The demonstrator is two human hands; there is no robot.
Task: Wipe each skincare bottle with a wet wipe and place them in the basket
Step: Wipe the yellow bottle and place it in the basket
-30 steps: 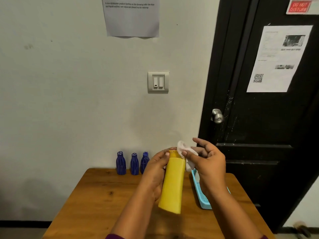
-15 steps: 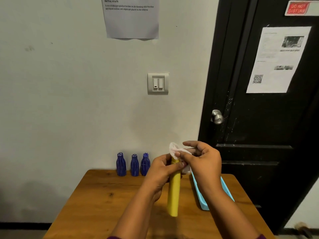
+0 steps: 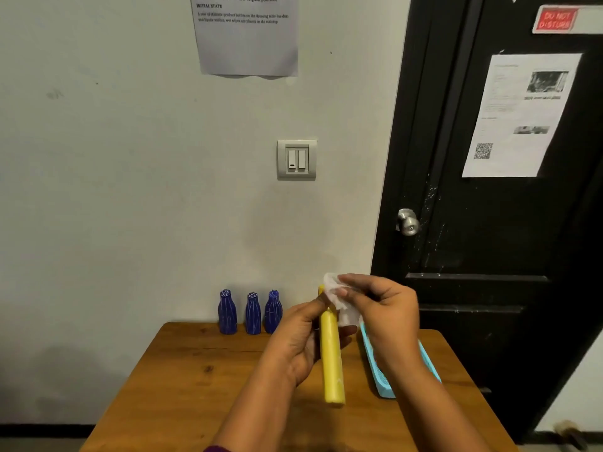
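A yellow bottle (image 3: 331,357) is held upright above the wooden table (image 3: 195,380), seen edge-on, with my left hand (image 3: 301,340) gripping its upper part. My right hand (image 3: 385,314) pinches a white wet wipe (image 3: 339,298) against the bottle's top. Three small blue bottles (image 3: 253,313) stand in a row at the table's back edge by the wall. A light blue basket (image 3: 381,370) lies on the table's right side, partly hidden behind my right forearm.
A black door (image 3: 505,223) with a metal knob (image 3: 408,222) stands right of the table. The white wall carries a light switch (image 3: 296,160) and a paper notice (image 3: 246,34). The table's front and side edges drop to the floor.
The yellow bottle has been turned in my left hand from its broad face to its narrow edge. My right hand with the wipe has stayed at the bottle's top, shifting slightly.
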